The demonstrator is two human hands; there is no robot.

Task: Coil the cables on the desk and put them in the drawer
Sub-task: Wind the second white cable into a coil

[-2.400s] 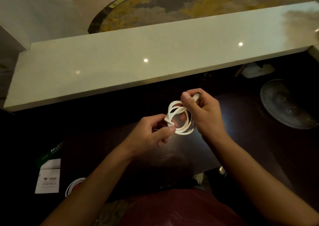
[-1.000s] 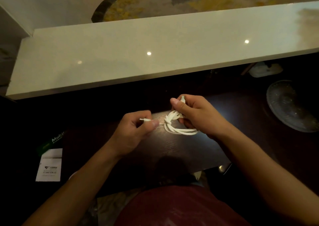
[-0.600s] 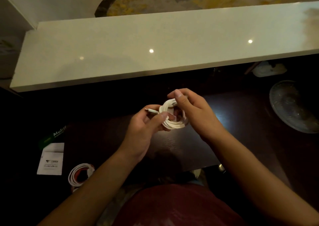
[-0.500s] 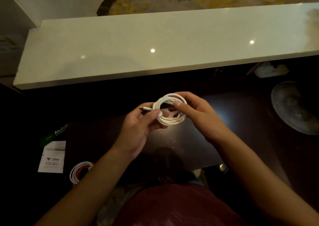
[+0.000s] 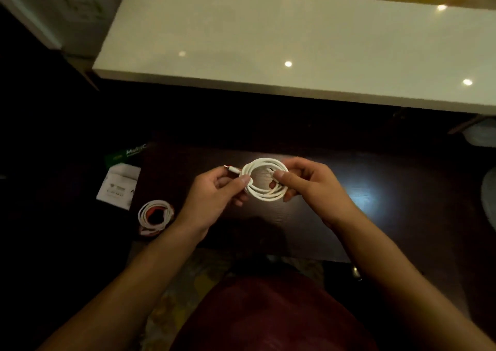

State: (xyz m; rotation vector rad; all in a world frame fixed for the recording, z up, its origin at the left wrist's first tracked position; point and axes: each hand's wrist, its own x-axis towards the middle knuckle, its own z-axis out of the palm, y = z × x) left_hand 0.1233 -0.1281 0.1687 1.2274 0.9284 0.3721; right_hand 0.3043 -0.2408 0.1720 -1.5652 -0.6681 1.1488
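Note:
A white cable (image 5: 264, 193) is wound into a round coil and held above the dark desk (image 5: 349, 216). My left hand (image 5: 214, 197) pinches the coil's left side, with one plug end sticking out to the left past the thumb. My right hand (image 5: 308, 184) pinches the coil's right side between thumb and fingers. A second coiled cable, white and red (image 5: 154, 216), lies at the lower left in a dark space beside the desk; whether that is the drawer I cannot tell.
A pale stone counter (image 5: 268, 42) runs across the back, above the desk. A white leaflet (image 5: 118, 189) and a green packet (image 5: 128, 153) lie at the left. A glass dish (image 5: 489, 197) sits at the right edge, a white object (image 5: 480, 136) behind it.
The tangled cable has become a neat round coil held by both hands. The view has swung left, bringing the white and red coil and the leaflet further into sight.

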